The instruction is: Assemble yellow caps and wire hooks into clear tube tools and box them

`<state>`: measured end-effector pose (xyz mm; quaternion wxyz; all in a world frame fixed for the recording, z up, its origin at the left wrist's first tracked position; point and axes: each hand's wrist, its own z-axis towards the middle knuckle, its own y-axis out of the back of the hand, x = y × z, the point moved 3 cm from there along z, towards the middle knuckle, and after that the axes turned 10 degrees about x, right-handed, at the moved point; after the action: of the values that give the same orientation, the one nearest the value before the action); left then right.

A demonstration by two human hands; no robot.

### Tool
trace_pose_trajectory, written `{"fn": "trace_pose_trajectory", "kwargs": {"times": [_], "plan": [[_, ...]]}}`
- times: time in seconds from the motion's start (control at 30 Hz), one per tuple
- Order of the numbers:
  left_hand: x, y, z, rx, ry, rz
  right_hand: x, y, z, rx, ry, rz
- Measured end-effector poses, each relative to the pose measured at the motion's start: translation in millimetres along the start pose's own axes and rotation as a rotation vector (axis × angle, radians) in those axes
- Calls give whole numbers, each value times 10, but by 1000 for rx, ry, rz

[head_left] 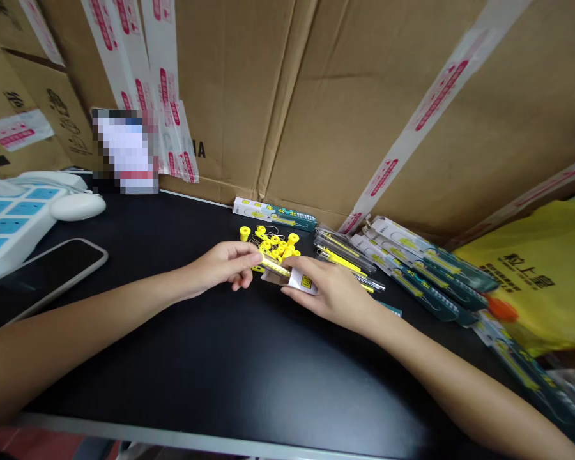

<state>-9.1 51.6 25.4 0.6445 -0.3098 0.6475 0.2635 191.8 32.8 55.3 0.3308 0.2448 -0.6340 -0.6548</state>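
Partly inside white box: slim yellow tube, dark-marked.

Yellow tube sits seemingly partway inside white box.

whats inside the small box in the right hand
A slim yellow stick, pinched by the left hand, seems to run into the box. Only its outer length shows; the rest of the inside is hidden by the box and right hand.

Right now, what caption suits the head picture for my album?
Left hand pinches a slim yellow tube at the box in the right hand, near yellow pieces.
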Motion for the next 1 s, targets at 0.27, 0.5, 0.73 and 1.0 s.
{"fn": "trace_pose_trajectory", "kwargs": {"times": [0.27,0.5,0.73,1.0], "plan": [[-68,-50,-35,31,-105,420,61,57,-11,12,8,78],[85,-100,-23,90,-70,409,166,-10,-32,-4,4,55],[173,-226,-39,113,28,413,252,-163,-56,8,88,-75],[129,-264,-50,228,-49,606,200,-231,-10,-11,141,-56]]}}
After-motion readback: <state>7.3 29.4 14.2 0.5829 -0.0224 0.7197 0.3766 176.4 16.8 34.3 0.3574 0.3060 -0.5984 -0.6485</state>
